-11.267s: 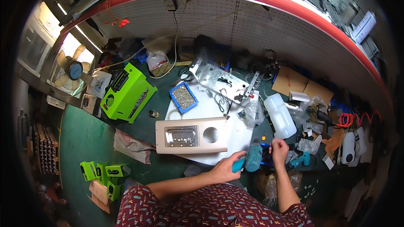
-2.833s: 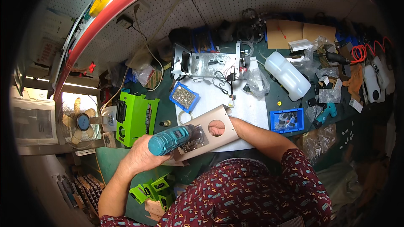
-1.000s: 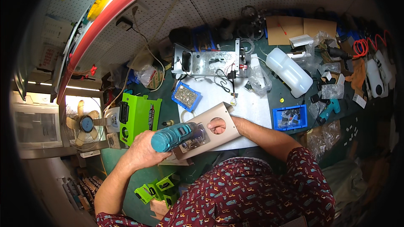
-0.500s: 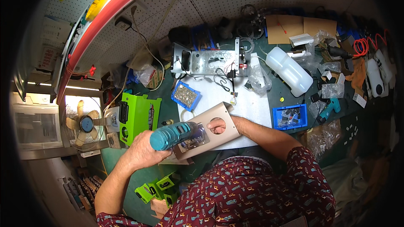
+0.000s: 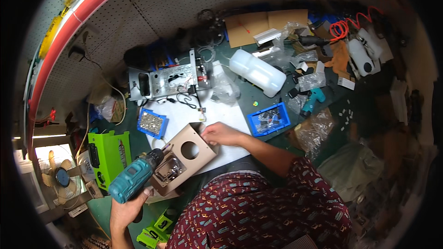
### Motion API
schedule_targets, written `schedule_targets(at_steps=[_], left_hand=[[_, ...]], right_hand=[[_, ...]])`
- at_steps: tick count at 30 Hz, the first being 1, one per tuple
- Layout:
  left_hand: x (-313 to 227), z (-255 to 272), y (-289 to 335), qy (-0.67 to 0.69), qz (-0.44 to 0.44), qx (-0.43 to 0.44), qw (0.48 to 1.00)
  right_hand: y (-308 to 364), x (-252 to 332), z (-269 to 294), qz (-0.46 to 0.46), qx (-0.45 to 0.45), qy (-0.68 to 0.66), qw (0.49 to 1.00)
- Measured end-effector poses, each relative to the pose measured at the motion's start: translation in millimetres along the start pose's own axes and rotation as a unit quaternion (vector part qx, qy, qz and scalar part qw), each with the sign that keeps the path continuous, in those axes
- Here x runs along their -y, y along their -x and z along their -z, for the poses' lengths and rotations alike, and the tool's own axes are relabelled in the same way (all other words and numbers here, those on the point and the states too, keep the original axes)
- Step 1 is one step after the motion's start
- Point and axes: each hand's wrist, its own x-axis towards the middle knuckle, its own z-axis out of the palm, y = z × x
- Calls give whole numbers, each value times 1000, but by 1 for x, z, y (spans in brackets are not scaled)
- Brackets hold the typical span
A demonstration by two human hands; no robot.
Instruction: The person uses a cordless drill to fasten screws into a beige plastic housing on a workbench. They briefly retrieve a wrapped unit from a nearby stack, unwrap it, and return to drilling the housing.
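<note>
My left hand (image 5: pixel 127 210) is closed round the handle of a teal cordless drill (image 5: pixel 130 180). The drill's chuck and bit point over a beige metal housing (image 5: pixel 202 156), close to its left edge. The housing lies tilted near my body. It has a round hole and a rectangular opening with shiny metal parts (image 5: pixel 171 168) showing in it. At the housing's far right end is my right hand (image 5: pixel 222 134), its fingers curled together beside the edge; what they hold, if anything, is too small to make out.
A blue tray of small screws (image 5: pixel 152 123) and a metal chassis with wiring (image 5: pixel 168 80) stand beyond the housing. To the right are a white plastic tank (image 5: pixel 258 73), a blue bin (image 5: pixel 268 120) and another teal drill (image 5: pixel 314 101). A green housing (image 5: pixel 109 157) stands left.
The head view has swung right. My right hand has come out from inside the housing to its far right end. The drill has shifted left and turned, uncovering more of the rectangular opening.
</note>
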Motion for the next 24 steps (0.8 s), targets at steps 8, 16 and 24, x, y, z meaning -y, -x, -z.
schedule_targets(at_steps=[8, 16, 24], left_hand=[[59, -42, 19, 107, -4, -54, 993], [60, -65, 32, 155, 16, -63, 986], [81, -67, 56, 181, 13, -98, 979]], right_hand=[[111, -50, 117, -138, -349, 209, 903], [110, -16, 100, 25, -157, -390, 907], [73, 81, 25, -5, -130, -177, 976]])
